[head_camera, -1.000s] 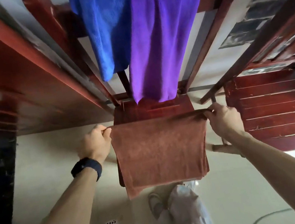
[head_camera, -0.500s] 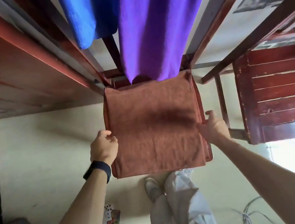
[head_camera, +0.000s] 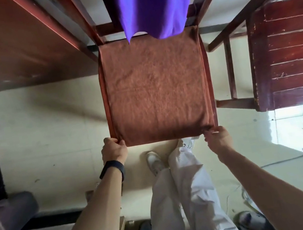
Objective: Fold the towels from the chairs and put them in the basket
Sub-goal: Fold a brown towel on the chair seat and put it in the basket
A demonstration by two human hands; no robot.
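A second ago we held the brown towel [head_camera: 157, 87] up by its top edge, hanging in front of the seat. Now it lies flat on the seat, already doubled, and our hands have slid down to its near corners. The left hand [head_camera: 114, 150] pinches the left corner and the right hand [head_camera: 218, 139] pinches the right one, fingers curled onto the cloth. We judge the next fold is about to start, near edge carried away from us.

Beyond the fingers the towel covers the chair [head_camera: 105, 28] seat, and the purple towel [head_camera: 155, 2] hangs over its far edge. To the right of the right fingers stands a second chair [head_camera: 295, 53], and left of the left fingers a table [head_camera: 13, 48]. Below is pale floor [head_camera: 48, 133] with a cable [head_camera: 295, 156] and a rolled mat [head_camera: 8, 217]. No basket shows.
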